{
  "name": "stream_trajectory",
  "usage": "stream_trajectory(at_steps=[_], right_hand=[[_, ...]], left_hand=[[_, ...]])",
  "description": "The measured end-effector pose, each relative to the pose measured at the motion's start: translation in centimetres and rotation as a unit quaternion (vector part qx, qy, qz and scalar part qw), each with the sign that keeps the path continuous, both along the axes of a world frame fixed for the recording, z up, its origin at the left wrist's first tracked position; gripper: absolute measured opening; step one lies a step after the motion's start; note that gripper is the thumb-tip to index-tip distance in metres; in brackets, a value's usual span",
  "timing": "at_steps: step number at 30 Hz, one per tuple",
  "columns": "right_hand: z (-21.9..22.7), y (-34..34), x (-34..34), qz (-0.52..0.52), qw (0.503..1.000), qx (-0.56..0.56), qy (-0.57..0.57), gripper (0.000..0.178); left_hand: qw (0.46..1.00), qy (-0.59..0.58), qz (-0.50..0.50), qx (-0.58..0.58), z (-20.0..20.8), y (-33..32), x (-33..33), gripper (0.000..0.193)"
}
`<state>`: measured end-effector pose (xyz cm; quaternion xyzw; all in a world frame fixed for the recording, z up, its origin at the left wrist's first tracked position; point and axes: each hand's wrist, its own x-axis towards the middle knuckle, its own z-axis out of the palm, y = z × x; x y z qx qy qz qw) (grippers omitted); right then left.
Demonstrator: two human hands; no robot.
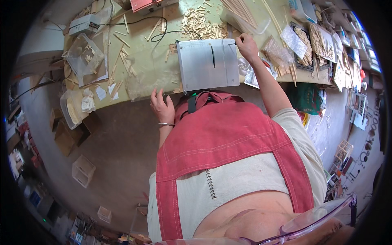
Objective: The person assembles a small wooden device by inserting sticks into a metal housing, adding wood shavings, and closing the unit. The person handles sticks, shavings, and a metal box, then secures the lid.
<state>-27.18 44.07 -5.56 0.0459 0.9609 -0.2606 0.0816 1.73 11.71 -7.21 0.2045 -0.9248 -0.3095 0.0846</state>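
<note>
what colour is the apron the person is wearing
Red, with lighter stitching; the apron shows best in the head view.

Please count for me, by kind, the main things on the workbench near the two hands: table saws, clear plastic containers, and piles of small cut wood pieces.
Small table saw, touched by the right hand: 1
Clear plastic containers: 2
Pile of small cut wood pieces: 1
Total: 4
The left hand rests at the bench edge.

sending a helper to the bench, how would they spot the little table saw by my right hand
Start at the long green workbench littered with pale wooden sticks. Near its front edge, just above the red apron, sits a square grey metal saw table with the right hand at its far right corner. Unlike its wood and clear plastic neighbours, it is bare flat metal with one dark blade slot.
</note>
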Motion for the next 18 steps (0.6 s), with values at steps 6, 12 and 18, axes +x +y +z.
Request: stream_trajectory(at_steps=[6, 12, 18], right_hand=[[0.4, 0.5, 0.1, 0.136, 0.989, 0.000, 0.061, 0.031], [1.8, -0.1, -0.7, 0.117, 0.992, 0.052, -0.008, 0.028], [0.9, 0.8, -0.4, 0.163, 0.984, 0.032, 0.058, 0.034]], left_hand=[[1.000, -0.011, 0.003, -0.003, 0.2, 0.4, -0.2, 0.044], [1.000, -0.013, -0.003, -0.003, 0.1, 0.3, -0.3, 0.045], [1.000, -0.013, -0.004, 0.001, 0.3, 0.2, -0.2, 0.045]])
